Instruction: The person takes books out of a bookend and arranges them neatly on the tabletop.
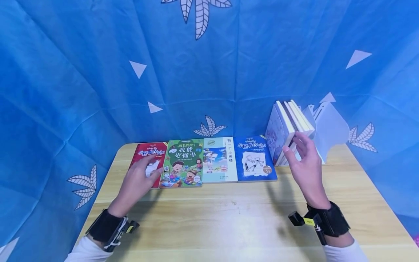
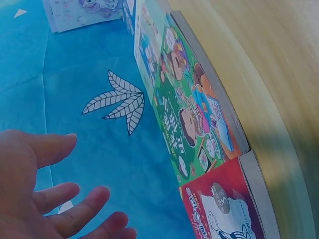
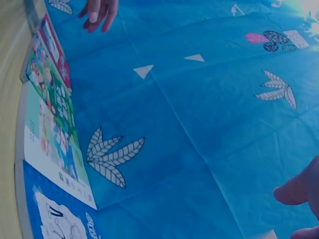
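Note:
Four books lie face up in a row at the back of the table: a red book (image 1: 133, 165), a green book (image 1: 183, 160), a pale green-and-white book (image 1: 219, 176) and a blue book (image 1: 243, 171). My left hand (image 1: 135, 185) hovers over the red book, fingers spread and holding nothing. To the right, several books (image 1: 275, 127) stand upright in a white book rack (image 1: 332, 127). The right hand (image 1: 306, 167) is at their front edges, thumb apart from loosely bent fingers. Whether its fingertips touch those books cannot be told. In the right wrist view, part of its thumb (image 3: 294, 191) shows.
The light wooden table (image 1: 209, 222) has rounded back corners. A blue cloth (image 1: 183, 72) with leaf and triangle prints hangs behind and on both sides. The rack stands close to the cloth.

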A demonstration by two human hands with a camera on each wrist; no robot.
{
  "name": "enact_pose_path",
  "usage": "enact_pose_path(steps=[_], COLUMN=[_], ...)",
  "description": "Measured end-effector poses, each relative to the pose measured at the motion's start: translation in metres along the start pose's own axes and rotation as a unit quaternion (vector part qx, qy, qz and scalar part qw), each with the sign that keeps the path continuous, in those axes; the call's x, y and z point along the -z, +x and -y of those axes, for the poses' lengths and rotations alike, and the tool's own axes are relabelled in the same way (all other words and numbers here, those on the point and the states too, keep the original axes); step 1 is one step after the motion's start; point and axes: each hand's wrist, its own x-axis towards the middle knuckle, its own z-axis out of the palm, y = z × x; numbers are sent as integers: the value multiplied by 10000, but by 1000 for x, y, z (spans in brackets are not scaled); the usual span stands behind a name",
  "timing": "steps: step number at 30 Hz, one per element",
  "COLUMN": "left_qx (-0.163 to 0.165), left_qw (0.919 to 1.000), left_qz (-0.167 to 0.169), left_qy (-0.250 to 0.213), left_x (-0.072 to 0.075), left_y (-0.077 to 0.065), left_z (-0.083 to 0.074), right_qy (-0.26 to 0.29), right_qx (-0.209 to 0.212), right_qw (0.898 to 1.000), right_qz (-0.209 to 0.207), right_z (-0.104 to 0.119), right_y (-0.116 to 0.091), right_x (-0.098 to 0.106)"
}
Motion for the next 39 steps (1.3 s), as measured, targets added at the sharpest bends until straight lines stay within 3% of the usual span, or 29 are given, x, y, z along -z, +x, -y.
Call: enact_pose_path(steps=[10,16,26,30,39], left_qx=[106,-87,-573,-868,-1350], left_qw=[9998,9993,9936,9913,9866], left_qz=[162,354,971,994,917], left_qy=[51,-93,-52,-3,-57], left_x=[-5,-15,-31,-35,-40], left_y=[-4,-15,-36,-41,-45], left_z=[-1,-3,-24,-33,-45], right_qy=[277,121,-149,-631,-1482], right_qx=[-37,6,-40,161,1041], right_qw=[9994,9995,9997,9979,9815], right_qz=[221,306,212,-58,-613], right_z=[-5,-10,-16,-17,-25], right_y=[25,39,51,54,51], right_x=[-7,-14,-22,-23,-20])
